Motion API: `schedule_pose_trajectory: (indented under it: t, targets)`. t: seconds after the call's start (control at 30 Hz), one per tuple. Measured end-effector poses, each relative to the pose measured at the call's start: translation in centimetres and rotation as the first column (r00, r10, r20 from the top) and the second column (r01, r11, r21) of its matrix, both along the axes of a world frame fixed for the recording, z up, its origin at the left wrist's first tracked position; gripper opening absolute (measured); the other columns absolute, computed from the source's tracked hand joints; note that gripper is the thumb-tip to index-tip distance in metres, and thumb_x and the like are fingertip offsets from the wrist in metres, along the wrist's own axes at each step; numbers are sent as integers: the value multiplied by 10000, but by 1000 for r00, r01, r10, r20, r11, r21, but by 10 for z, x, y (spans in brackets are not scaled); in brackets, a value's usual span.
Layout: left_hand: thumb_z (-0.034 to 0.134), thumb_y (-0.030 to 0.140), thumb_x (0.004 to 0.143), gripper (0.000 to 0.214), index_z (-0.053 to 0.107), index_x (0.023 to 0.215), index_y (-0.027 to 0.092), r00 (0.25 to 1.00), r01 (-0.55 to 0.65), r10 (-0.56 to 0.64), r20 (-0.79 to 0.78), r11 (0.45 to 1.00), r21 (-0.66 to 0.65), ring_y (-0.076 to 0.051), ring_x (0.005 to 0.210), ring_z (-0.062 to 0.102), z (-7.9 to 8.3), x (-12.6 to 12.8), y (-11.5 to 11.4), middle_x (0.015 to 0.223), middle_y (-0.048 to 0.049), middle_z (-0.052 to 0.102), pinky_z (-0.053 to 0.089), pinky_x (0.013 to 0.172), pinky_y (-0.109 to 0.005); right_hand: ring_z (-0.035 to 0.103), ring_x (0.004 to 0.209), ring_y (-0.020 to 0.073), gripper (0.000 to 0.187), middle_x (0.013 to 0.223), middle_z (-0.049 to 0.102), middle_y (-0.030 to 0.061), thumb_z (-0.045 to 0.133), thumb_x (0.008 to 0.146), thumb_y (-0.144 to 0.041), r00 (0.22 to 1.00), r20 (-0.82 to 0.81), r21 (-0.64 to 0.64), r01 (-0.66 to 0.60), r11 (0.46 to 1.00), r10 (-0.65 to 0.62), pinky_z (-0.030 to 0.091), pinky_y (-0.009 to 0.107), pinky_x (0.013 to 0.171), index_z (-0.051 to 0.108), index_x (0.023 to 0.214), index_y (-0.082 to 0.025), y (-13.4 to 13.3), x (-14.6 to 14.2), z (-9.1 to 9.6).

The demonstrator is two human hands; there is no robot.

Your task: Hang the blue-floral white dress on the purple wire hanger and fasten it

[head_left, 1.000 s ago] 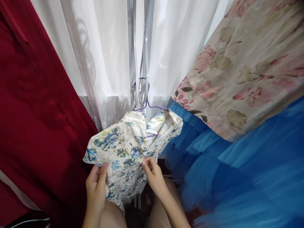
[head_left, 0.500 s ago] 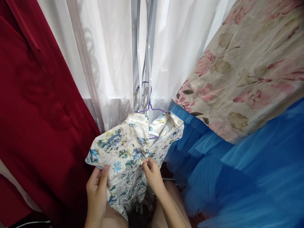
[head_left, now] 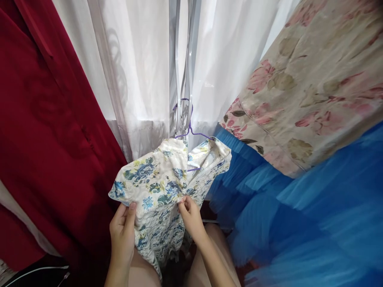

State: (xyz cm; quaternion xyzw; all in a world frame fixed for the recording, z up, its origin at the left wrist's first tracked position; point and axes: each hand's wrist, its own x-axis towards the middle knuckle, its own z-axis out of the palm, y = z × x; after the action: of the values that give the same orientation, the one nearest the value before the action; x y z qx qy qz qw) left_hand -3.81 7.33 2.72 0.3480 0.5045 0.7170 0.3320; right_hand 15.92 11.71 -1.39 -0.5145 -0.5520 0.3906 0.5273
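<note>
A white dress with blue and yellow flowers (head_left: 158,183) hangs on a purple wire hanger (head_left: 191,131) in front of a sheer white curtain. My left hand (head_left: 122,235) is closed on the dress's left sleeve edge, thumb on top. My right hand (head_left: 190,215) pinches the fabric at the front middle of the dress, near its opening. Both forearms rise from the bottom of the view.
A dark red garment (head_left: 44,131) hangs at the left. A blue tulle skirt (head_left: 299,223) fills the lower right, with a beige pink-flowered fabric (head_left: 308,87) above it. The white curtain (head_left: 143,71) and a window frame stand behind. A white cable (head_left: 36,271) lies at the bottom left.
The view has shifted slightly. My hands keep their hold on the dress and have moved up a little with it.
</note>
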Motion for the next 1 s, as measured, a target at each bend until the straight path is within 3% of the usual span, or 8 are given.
schedule_pose_trajectory:
  t: [0.13, 0.27, 0.33, 0.4, 0.53, 0.67, 0.83, 1.0]
  targets:
    - [712, 471, 812, 395, 670, 1072, 177, 982, -144, 143, -120, 990, 7, -205, 925, 638, -7, -4, 4, 993, -58, 685, 503, 811, -274, 382, 564, 136, 255, 603, 418, -54, 528, 892, -404, 999, -50, -18, -5, 1000, 4, 305, 259, 553, 445, 734, -222, -18, 7, -3]
    - [670, 366, 855, 325, 627, 1125, 189, 859, -321, 366, -358, 930, 180, -234, 1066, 573, -20, 11, -1, 1152, -97, 613, 443, 957, -338, 367, 568, 131, 252, 601, 416, -45, 583, 868, -375, 995, -97, -45, -5, 999, 1, 286, 256, 544, 479, 708, -211, -41, 20, -2]
    - [645, 298, 867, 235, 634, 1078, 197, 858, -192, 248, -450, 967, 167, -237, 1057, 579, -30, 30, -8, 1119, -96, 624, 445, 955, -344, 381, 555, 131, 244, 579, 429, -42, 598, 859, -358, 994, -105, -77, -20, 997, 12, 290, 257, 539, 501, 693, -207, -51, 21, 0]
    - [618, 231, 864, 181, 648, 1040, 204, 853, 58, -8, -522, 995, 80, -239, 1036, 604, -42, 54, -16, 1063, -88, 654, 464, 938, -345, 403, 536, 130, 238, 554, 449, -42, 617, 841, -341, 992, -127, -102, -39, 994, 26, 304, 257, 536, 512, 676, -205, -59, 19, 3]
    - [585, 97, 786, 291, 631, 1054, 197, 792, 354, -317, -522, 935, -30, -223, 963, 649, -60, 95, -26, 1014, -74, 685, 507, 867, -317, 462, 516, 130, 217, 557, 505, -33, 647, 799, -314, 976, -214, -137, -79, 987, 48, 355, 250, 534, 524, 660, -201, -72, 8, 11]
    - [564, 146, 836, 58, 597, 827, 194, 792, 333, -307, -528, 942, -49, -189, 761, 636, -62, 104, -26, 784, -34, 654, 492, 717, -263, 453, 481, 116, 241, 516, 505, -36, 672, 798, -336, 959, -282, -154, -78, 985, 32, 353, 241, 517, 541, 656, -191, -79, 4, 19]
    - [510, 210, 919, 215, 517, 704, 197, 741, 374, -324, -588, 926, -38, -164, 703, 584, -61, 96, -21, 714, -20, 576, 447, 703, -242, 393, 429, 103, 335, 444, 502, -24, 686, 790, -452, 939, -344, -164, -41, 986, -18, 309, 236, 478, 597, 631, -171, -69, 13, 32]
    - [501, 142, 872, 147, 512, 737, 199, 721, 408, -347, -599, 912, -38, -168, 708, 554, -64, 101, -23, 732, -25, 557, 425, 679, -233, 295, 406, 79, 287, 416, 476, -39, 701, 766, -422, 928, -370, -126, 2, 992, -49, 200, 226, 438, 642, 665, -161, -36, 25, 82]
